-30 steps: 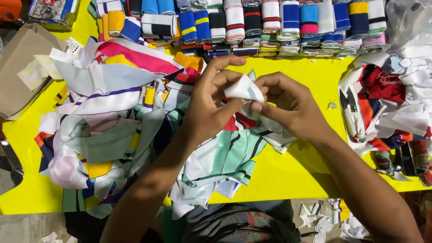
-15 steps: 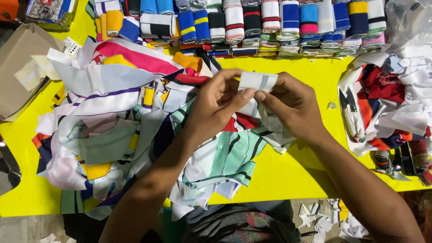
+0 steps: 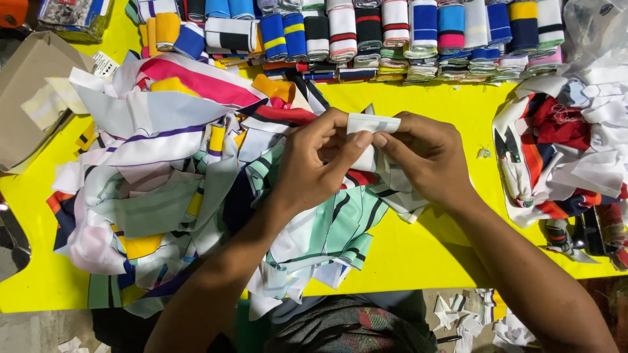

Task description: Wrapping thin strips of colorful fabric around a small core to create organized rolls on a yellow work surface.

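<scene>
Both hands meet over the middle of a yellow table point(image 3: 418, 255). My left hand point(image 3: 317, 163) and my right hand point(image 3: 425, 157) together pinch a small white fabric strip point(image 3: 371, 124), held flat between thumbs and fingertips. Beneath the hands lies a mint, white and black striped cloth piece point(image 3: 327, 235). It is part of a big heap of coloured fabric pieces point(image 3: 157, 176) spread over the table's left half.
Folded striped knit bands point(image 3: 392, 33) line the far edge in a row. A pile of white and red fabric point(image 3: 575, 144) with small thread snips point(image 3: 507, 147) sits at the right. A cardboard box point(image 3: 29, 98) stands at the left. Scraps lie on the floor point(image 3: 464, 320).
The white strip, earlier bunched and angled between the fingers, is now unfolded and held flatter and slightly higher. Both hands stay in the same place.
</scene>
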